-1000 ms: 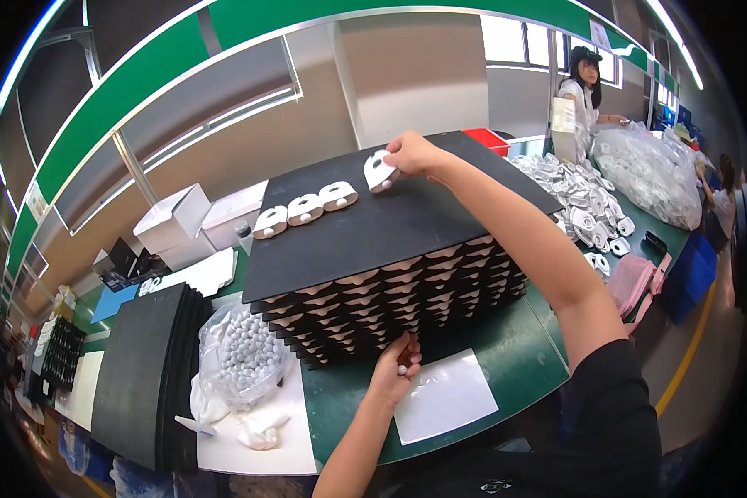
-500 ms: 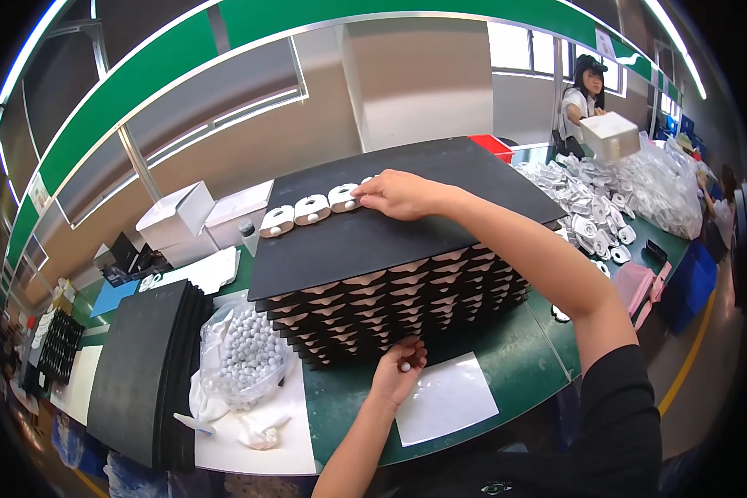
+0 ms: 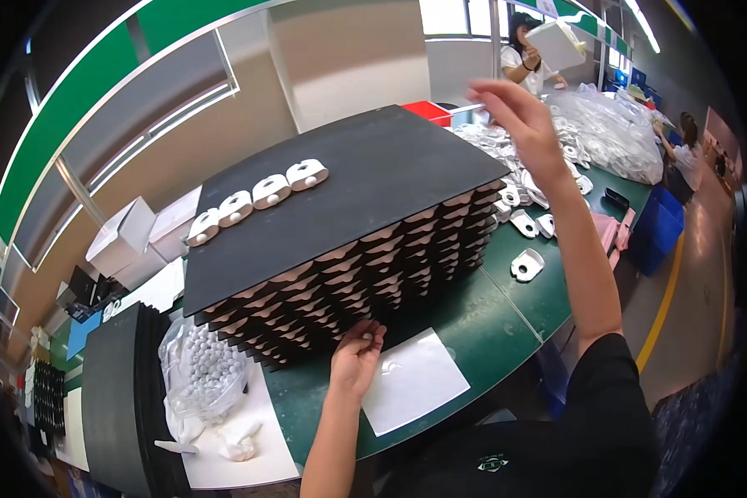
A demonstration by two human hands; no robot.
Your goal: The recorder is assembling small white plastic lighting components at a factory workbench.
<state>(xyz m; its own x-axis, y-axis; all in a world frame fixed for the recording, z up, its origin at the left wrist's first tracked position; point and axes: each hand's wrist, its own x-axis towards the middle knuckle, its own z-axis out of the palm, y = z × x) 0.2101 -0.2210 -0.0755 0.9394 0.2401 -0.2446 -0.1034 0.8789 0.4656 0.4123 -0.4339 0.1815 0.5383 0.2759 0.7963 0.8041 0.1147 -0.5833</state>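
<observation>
Black trays (image 3: 349, 274) stand stacked in a tall pile in the middle of the green table (image 3: 481, 332), each layer showing pale parts through its open front edge. On the flat black top sheet (image 3: 365, 183) of the pile, four white moulded parts (image 3: 257, 197) lie in a row toward the far left corner, side by side and touching or nearly so.

At the near foot of the pile, the left hand (image 3: 355, 358) rests with fingers curled loosely, their tips touching the lowest trays; it grasps nothing that can be seen. Just right of that hand a white sheet (image 3: 412, 379) lies flat on the table.

Well above the right end of the pile, the right hand (image 3: 519, 123) is raised in the air, fingers spread and empty.

To the right of the pile, loose white parts (image 3: 527, 264) lie scattered on the table, thickening into a heap (image 3: 506, 153) farther back, with large clear bags (image 3: 610, 133) of the same parts beyond. A red bin (image 3: 427, 112) sits behind the far corner of the pile.

Near left, a clear bag of small white balls (image 3: 203, 373) lies on a white board, beside a stack of dark sheets (image 3: 120, 398). White boxes (image 3: 129, 241) stand far left. A person (image 3: 527, 58) at the far end holds up a white box.
</observation>
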